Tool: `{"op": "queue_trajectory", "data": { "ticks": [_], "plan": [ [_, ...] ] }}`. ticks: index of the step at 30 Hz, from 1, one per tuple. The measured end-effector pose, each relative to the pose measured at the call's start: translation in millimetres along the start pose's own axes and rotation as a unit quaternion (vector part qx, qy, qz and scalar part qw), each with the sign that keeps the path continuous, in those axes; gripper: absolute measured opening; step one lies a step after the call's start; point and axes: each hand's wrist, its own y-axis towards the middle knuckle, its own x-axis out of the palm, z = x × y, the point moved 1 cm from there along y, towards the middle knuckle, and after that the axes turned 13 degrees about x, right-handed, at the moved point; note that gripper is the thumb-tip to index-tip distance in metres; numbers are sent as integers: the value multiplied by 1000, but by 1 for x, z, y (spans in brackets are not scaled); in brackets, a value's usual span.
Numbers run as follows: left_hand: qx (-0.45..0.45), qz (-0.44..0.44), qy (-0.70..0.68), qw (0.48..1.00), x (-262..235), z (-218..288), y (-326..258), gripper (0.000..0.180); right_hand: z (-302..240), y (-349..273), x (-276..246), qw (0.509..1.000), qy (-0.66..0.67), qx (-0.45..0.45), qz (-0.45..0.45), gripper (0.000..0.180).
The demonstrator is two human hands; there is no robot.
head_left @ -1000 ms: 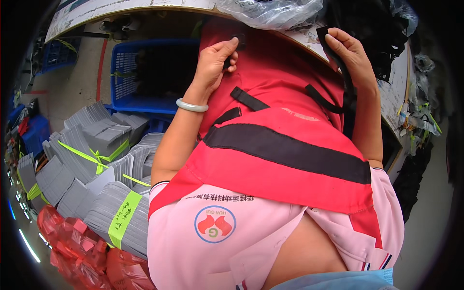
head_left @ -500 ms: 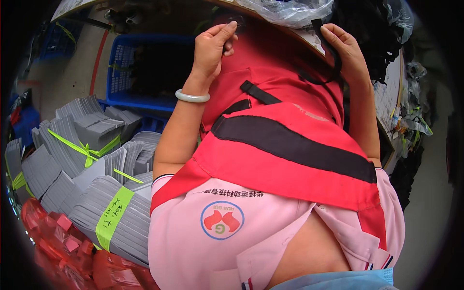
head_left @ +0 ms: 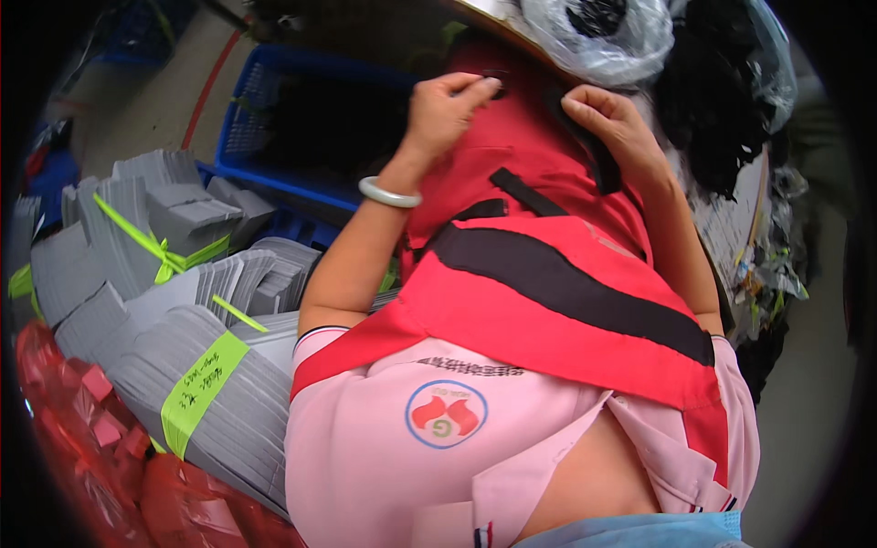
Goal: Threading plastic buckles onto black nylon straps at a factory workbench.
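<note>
My left hand [head_left: 449, 111], with a pale bangle [head_left: 390, 193] on its wrist, is closed in a pinch over my lap. A small dark piece [head_left: 498, 80], perhaps a ring or buckle, shows at its fingertips; its shape is blurred. Across from it, my right hand [head_left: 614, 126] pinches one end of a black strap [head_left: 605, 172], which hangs down along the inside of the wrist. The two hands are apart. Beneath them lies the red apron [head_left: 512, 292], with a broad black band and a black strap tab on it.
A blue plastic crate [head_left: 239, 137] with dark contents stands at the far left. Nearer are stacks of grey sheets [head_left: 228, 393] tied with green strips, and red plastic bags [head_left: 73, 429]. A clear plastic bag [head_left: 603, 50] lies on the table's edge beside black material [head_left: 708, 119].
Both hands have come lower in the picture and nearer each other. The left hand has moved right, and the right hand slightly left with the strap.
</note>
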Motion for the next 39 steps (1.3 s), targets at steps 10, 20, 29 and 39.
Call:
{"op": "queue_trajectory", "data": {
  "ticks": [10,20,29,39],
  "plan": [
    [226,50,33,972,37,5,-20,15,4,14,18,992,76,94,-34,16],
    [305,48,144,940,21,4,-13,15,5,34,28,985,145,90,-18,15],
    [271,42,177,945,25,15,-3,9,2,35,33,945,304,99,-71,17],
    [73,12,57,996,46,5,5,12,2,36,8,967,250,11,55,17]
  ]
}}
